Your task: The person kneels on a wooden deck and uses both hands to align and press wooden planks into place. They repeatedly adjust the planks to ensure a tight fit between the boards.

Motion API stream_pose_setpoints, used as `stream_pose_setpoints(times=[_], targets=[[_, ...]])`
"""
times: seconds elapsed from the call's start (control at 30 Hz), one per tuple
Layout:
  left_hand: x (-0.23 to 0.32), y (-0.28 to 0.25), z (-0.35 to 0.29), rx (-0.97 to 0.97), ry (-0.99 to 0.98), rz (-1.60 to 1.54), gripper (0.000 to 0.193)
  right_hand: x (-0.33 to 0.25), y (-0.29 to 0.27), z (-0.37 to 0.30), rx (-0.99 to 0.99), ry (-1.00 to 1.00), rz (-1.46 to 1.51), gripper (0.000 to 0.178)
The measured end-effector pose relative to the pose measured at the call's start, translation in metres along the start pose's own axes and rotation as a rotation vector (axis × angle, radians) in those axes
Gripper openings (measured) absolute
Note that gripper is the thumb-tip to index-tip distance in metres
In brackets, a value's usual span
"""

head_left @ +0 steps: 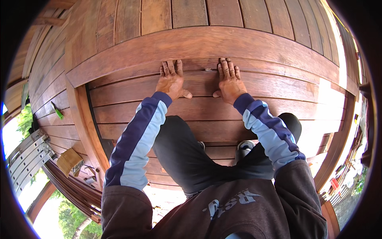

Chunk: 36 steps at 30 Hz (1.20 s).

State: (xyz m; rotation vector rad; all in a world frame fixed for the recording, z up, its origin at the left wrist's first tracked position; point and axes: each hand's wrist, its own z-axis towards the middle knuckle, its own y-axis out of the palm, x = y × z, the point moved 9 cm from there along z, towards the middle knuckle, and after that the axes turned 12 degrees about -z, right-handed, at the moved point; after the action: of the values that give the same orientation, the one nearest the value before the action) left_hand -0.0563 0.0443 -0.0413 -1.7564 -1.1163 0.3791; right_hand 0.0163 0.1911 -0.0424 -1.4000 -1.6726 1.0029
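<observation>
Left grip point(171, 83) and right grip point(231, 84): both spread, palms down on narrow reddish-brown wooden planks point(203, 85), just beside near edge of long, curved-looking brown wooden beam point(199, 42).

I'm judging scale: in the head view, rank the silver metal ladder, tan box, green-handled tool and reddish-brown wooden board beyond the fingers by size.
Reddish-brown wooden board
Silver metal ladder, visible part
Tan box
Green-handled tool

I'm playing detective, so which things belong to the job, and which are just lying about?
Seem part of the job:
- left hand and right hand, both pressed on wooden boards

Probably just lying about:
- green thing
- brown box
- silver ladder-like thing
</observation>
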Motion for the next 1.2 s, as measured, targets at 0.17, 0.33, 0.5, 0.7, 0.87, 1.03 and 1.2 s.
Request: stream_pose_setpoints(times=[0.17,0.33,0.5,0.7,0.87,1.03,1.2], targets=[[0.001,-0.001,0.001,-0.005,0.0,0.041,0.134,0.001,0.002,0.0,-0.002,0.009,-0.001,0.103],[0.002,-0.005,0.0,0.003,0.003,0.044,0.133,0.002,0.001,0.001,-0.008,0.013,0.008,0.103],[-0.002,-0.012,-0.001,0.04,-0.035,0.025,0.137,0.002,-0.001,0.0,-0.007,0.014,0.01,0.104],[-0.01,-0.009,-0.002,0.069,-0.078,-0.079,0.141,0.006,0.006,0.001,-0.012,0.026,-0.005,0.101],[-0.014,-0.011,-0.008,0.216,-0.048,-0.16,0.14,-0.004,-0.006,-0.021,0.188,0.115,-0.022,0.083],[-0.017,-0.004,-0.006,0.298,-0.006,-0.151,0.121,-0.092,-0.042,-0.04,0.64,-0.13,0.332,0.048],[-0.021,-0.003,-0.005,0.406,0.047,-0.066,0.098,-0.094,-0.057,0.009,0.825,0.092,0.45,0.044]])
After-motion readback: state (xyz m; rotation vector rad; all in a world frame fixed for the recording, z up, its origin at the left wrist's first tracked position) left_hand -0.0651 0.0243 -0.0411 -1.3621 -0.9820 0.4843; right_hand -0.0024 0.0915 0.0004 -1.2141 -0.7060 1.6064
